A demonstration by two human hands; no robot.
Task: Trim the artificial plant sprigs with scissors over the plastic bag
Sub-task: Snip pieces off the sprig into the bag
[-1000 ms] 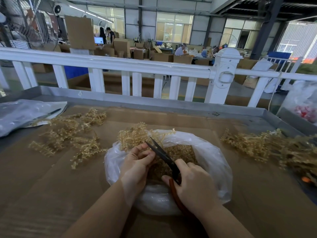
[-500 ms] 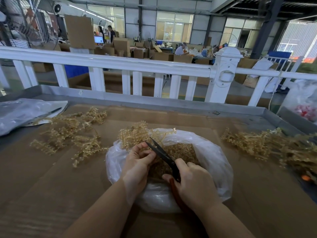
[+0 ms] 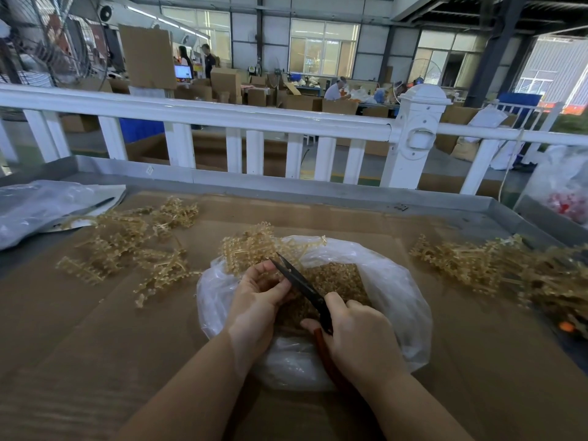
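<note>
Left hand [image 3: 257, 294] pinching a sprig [image 3: 251, 246], right hand [image 3: 356, 335] gripping scissors [image 3: 302, 286] over the half-filled plastic bag [image 3: 397, 300]; untrimmed sprigs [image 3: 496, 268] remain to the right.

I am looking into a factory packing hall: steel roof beams [image 3: 496, 33], tall windows [image 3: 323, 47], stacked cardboard boxes [image 3: 226, 81] and workers [image 3: 334, 89] seated at far tables. A big floor fan [image 3: 54, 36] stands beyond the worktop's far left corner, behind a white railing [image 3: 197, 111].
</note>
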